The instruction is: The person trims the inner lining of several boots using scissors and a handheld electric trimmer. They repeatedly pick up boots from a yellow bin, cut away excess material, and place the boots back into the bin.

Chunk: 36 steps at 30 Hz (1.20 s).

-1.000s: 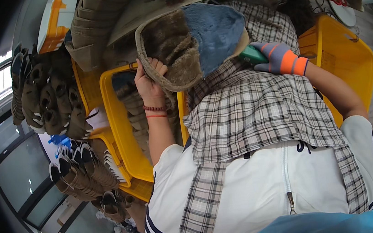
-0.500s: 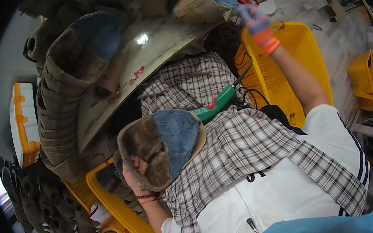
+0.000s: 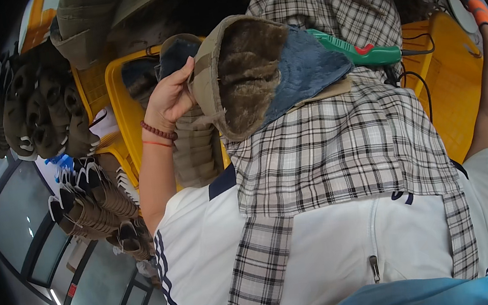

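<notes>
In the upper middle of the frame, a shoe piece (image 3: 250, 70) with brown and blue fur lies on my checked apron (image 3: 323, 161). My left hand (image 3: 173, 97) is touching its left side. The green tool (image 3: 374, 55) rests just beside its right end. My gloved right hand (image 3: 478, 7) is far at the upper right; its fingers are too small to judge.

The curved, fur-lined shoe upper (image 3: 271, 77) is split between brown pile (image 3: 250, 70) and blue pile (image 3: 313, 66), and is faced in tan outside. The slim green plastic tool (image 3: 385, 54) is marked by a red switch (image 3: 366, 49). The cloth apron (image 3: 317, 162) is checked in black, grey and off-white; the white zip-front top (image 3: 333, 245) is striped in navy. The fabric glove (image 3: 480, 11) is banded in orange.
</notes>
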Tool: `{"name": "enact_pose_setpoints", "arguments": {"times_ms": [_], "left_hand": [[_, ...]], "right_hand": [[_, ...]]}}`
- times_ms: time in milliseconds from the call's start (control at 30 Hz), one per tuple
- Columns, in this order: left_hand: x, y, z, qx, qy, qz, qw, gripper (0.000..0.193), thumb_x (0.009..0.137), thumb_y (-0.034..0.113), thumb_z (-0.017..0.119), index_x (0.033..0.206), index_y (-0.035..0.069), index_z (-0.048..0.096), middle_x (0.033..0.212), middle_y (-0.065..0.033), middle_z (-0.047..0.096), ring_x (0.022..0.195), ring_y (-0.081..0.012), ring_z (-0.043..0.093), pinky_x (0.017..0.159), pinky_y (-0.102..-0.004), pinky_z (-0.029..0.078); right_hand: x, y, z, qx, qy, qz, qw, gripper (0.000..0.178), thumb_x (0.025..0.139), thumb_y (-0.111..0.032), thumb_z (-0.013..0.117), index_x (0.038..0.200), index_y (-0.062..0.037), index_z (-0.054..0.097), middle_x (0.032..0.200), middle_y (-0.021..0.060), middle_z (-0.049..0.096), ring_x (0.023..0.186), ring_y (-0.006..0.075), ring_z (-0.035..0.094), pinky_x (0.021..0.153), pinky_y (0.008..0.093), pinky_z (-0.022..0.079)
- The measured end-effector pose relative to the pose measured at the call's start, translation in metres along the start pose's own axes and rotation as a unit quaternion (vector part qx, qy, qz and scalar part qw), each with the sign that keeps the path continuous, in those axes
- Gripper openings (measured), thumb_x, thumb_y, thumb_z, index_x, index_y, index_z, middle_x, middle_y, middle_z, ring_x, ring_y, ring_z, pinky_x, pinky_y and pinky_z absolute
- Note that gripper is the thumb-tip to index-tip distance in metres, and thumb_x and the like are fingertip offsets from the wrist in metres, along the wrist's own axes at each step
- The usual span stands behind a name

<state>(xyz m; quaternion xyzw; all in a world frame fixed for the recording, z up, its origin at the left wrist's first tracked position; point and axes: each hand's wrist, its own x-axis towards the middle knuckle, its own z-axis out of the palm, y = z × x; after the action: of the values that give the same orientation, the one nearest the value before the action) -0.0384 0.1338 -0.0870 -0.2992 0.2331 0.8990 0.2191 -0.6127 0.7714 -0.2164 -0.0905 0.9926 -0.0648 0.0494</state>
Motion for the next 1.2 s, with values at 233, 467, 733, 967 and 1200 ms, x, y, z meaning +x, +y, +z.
{"name": "enact_pose_setpoints", "arguments": {"times_ms": [233,467,733,967,1200], "left_hand": [[0.005,-0.018,-0.022,-0.079,-0.008,0.063,0.995,0.030,0.098,0.016,0.038,0.119,-0.001,0.051,0.111,-0.0139,0.060,0.096,-0.0224,0.061,0.084,-0.0341,0.052],[0.010,-0.023,-0.028,-0.090,-0.036,0.072,0.993,0.032,0.095,0.018,0.045,0.117,-0.004,0.052,0.115,-0.0140,0.059,0.101,-0.0208,0.059,0.088,-0.0323,0.049],[0.013,-0.026,-0.020,-0.057,-0.047,0.109,0.991,0.032,0.096,0.019,0.042,0.117,-0.003,0.052,0.112,-0.0138,0.060,0.099,-0.0204,0.060,0.087,-0.0319,0.051],[0.015,-0.028,-0.016,-0.056,-0.074,0.136,0.986,0.032,0.096,0.020,0.041,0.116,-0.003,0.053,0.110,-0.0139,0.061,0.097,-0.0206,0.061,0.085,-0.0316,0.052],[0.017,-0.024,-0.024,-0.063,-0.013,0.142,0.988,0.029,0.095,0.018,0.045,0.112,-0.002,0.056,0.105,-0.0121,0.063,0.091,-0.0187,0.063,0.079,-0.0298,0.055]], "right_hand": [[-0.059,0.006,-0.012,0.007,-0.010,0.061,0.998,0.050,0.074,-0.039,0.065,0.109,-0.0026,0.061,0.091,0.0115,0.066,0.085,0.0203,0.063,0.074,0.0297,0.046],[-0.187,0.007,-0.042,0.036,0.079,0.081,0.993,0.044,0.081,-0.022,0.059,0.120,-0.0029,0.052,0.110,0.0113,0.059,0.100,0.0195,0.059,0.086,0.0297,0.045],[-0.294,-0.236,-0.057,0.391,-0.047,-0.216,0.893,0.041,0.087,0.000,0.053,0.125,-0.0009,0.042,0.128,0.0114,0.048,0.111,0.0182,0.053,0.094,0.0302,0.045],[-0.319,-0.394,-0.127,0.116,-0.058,-0.504,0.854,0.028,0.068,-0.028,0.069,0.085,-0.0087,0.058,0.083,0.0085,0.057,0.077,0.0253,0.058,0.063,0.0357,0.048],[-0.324,-0.442,-0.100,0.040,0.005,-0.629,0.776,0.014,0.073,-0.019,0.056,0.078,-0.0061,0.059,0.074,0.0086,0.058,0.066,0.0233,0.059,0.058,0.0322,0.049]]}}
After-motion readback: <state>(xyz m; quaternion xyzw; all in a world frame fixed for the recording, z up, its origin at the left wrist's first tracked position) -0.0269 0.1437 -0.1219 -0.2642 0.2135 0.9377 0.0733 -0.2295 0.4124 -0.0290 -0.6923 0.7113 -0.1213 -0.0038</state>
